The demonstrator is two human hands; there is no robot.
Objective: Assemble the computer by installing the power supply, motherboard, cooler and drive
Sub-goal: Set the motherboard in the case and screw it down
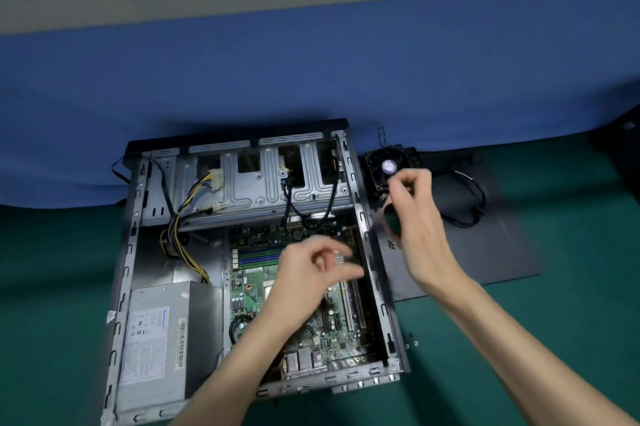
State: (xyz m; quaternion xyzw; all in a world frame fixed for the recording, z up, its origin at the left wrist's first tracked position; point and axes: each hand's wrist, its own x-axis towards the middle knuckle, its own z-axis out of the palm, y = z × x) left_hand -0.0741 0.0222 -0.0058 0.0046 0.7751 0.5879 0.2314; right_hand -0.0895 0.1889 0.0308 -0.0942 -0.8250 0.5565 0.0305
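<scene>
Inside the open case [131, 252] on the green table [52, 287], at its near left corner, sits the power supply [156, 339], with yellow and black cables [180, 235] running up from it. Right of that lies the motherboard [249, 287]. The left hand [311, 269] hangs above it, fingers curled but blurred, so I cannot tell whether it holds anything. Outside the case, on a dark panel [485, 252], the right hand [415, 217] pinches the cooler [388, 162]. Small screws [412, 344] lie nearer.

case [133, 245] holds psu [156, 339] and motherboard [249, 290]; left hand [311, 269] above motherboard, right hand [412, 217] at cooler [382, 162] beside case.
</scene>
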